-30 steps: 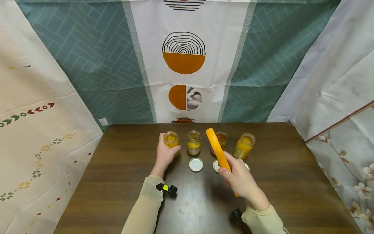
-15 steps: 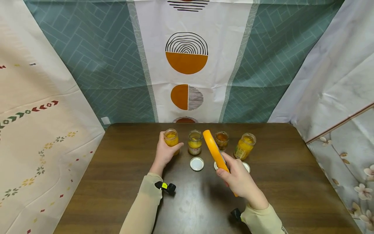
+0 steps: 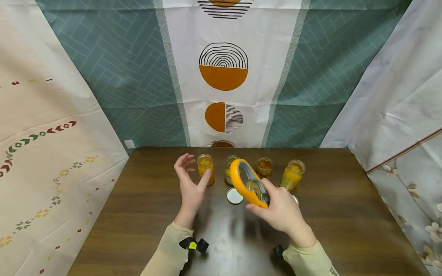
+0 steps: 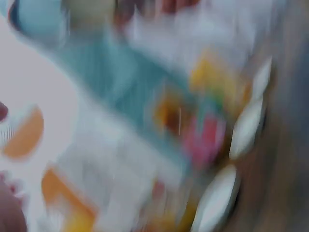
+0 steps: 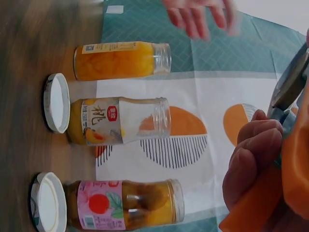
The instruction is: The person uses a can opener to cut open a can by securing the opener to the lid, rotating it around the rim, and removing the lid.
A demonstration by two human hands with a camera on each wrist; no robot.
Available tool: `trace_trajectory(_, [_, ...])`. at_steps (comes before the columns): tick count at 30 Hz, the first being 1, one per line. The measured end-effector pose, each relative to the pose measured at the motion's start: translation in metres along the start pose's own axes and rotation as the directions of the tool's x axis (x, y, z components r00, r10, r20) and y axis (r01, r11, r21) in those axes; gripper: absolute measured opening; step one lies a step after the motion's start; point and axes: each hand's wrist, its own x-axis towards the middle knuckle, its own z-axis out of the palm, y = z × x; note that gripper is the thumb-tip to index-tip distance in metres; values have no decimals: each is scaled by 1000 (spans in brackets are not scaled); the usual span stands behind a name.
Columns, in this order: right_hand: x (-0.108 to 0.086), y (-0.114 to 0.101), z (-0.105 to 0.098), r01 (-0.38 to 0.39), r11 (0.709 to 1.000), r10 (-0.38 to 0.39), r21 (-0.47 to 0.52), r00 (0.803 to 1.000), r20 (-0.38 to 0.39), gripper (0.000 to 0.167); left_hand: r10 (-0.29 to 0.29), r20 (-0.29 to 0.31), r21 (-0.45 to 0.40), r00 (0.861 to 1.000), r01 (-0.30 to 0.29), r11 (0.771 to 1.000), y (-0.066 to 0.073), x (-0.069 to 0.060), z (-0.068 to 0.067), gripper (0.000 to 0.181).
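My left hand (image 3: 190,189) stands with spread fingers just left of the leftmost jar (image 3: 206,170), a lidless glass jar of yellow-orange fruit. A gap shows between hand and jar. My right hand (image 3: 284,209) grips an orange jar opener (image 3: 237,180) with a grey inner edge, held above the table's middle. Inside its loop sits a gold-coloured lid (image 3: 253,188). The right wrist view shows my curled fingers (image 5: 253,150) around the opener. Motion blurs the left wrist view.
To the right stand more uncapped jars: a half-filled one (image 5: 118,122), a pink-labelled one (image 5: 125,205) and a yellow one (image 3: 291,176). White-lined lids, such as the left one (image 3: 235,196), lie before them on the brown table (image 3: 138,214). Patterned cloth (image 3: 145,76) hangs behind.
My left hand has let go of the leftmost jar and drawn back with its fingers spread. My right hand has turned the jar opener, so its loop and the lid inside now show.
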Motion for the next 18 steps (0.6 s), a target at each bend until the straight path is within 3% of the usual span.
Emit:
trace_trajectory(1, [0,-1,1,6,1000,-6,-19,1000,2,54,-45,63,-98,997,52,994,11,-7,5,73])
trace_trajectory(2, [1,-3,3,15,999,-14,-34,1000,6,56,-113,155,-191,981,143,971,20,-14,10,67])
trace_trajectory(3, [1,-4,4,26,999,-25,-46,1000,9,57,-196,264,-268,944,267,926,28,-21,15,62])
trace_trajectory(4, [1,-5,6,36,998,-36,-49,999,16,59,-279,379,-323,882,409,854,34,-27,19,55])
trace_trajectory(5, [1,-6,8,48,998,-47,-49,999,22,60,-344,483,-342,805,535,773,38,-34,21,45])
trace_trajectory(6, [1,-7,10,57,997,-56,-52,998,25,61,-387,571,-342,724,638,690,40,-39,23,38])
trace_trajectory(7, [1,-8,12,68,996,-67,-51,997,28,61,-409,636,-338,654,713,614,41,-43,24,31])
trace_trajectory(8, [1,-9,14,78,996,-77,-50,997,31,62,-417,683,-332,599,764,554,40,-46,24,26])
trace_trajectory(9, [1,-9,16,85,995,-83,-51,996,33,62,-421,716,-331,558,801,499,39,-48,23,25])
trace_trajectory(10, [1,-9,17,93,994,-91,-55,995,33,63,-415,740,-335,530,825,455,38,-49,22,24])
trace_trajectory(12, [0,-9,18,102,992,-100,-74,994,33,64,-402,767,-340,500,848,407,36,-50,21,25])
trace_trajectory(16, [0,-8,18,102,990,-98,-96,994,47,67,-396,790,-338,469,871,357,34,-51,21,27])
trace_trajectory(18, [0,-9,19,95,990,-89,-103,994,55,68,-391,796,-339,463,875,346,33,-51,21,27])
